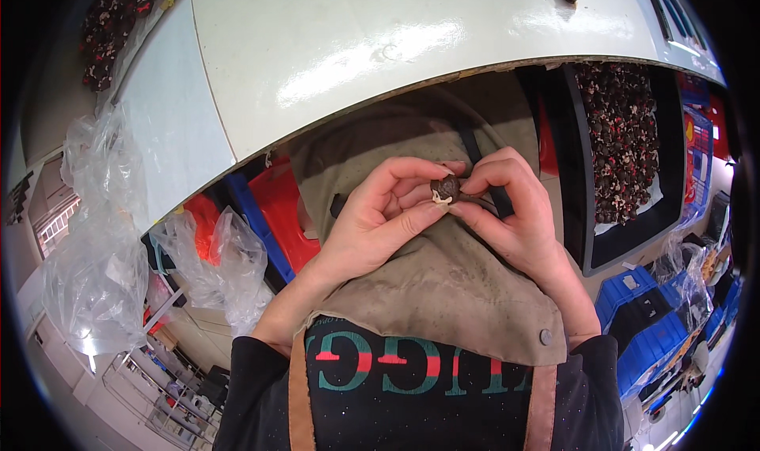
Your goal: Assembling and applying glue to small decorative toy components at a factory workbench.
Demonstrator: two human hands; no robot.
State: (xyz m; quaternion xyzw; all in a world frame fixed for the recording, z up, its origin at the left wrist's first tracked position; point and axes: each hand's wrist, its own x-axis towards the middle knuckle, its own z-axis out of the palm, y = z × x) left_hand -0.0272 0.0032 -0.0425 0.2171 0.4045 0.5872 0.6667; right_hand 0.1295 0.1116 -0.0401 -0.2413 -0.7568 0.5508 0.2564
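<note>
Single fisheye view from head height, facing down, close over left grip (370, 220), right grip (518, 206); table (348, 32) beyond

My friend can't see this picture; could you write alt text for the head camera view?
A person's left hand and right hand hold a small dark-brown, cream-edged piece over an olive-brown apron. A glossy white worktable is ahead; to the right, a black tray holds many dark, red and cream pieces.
</note>
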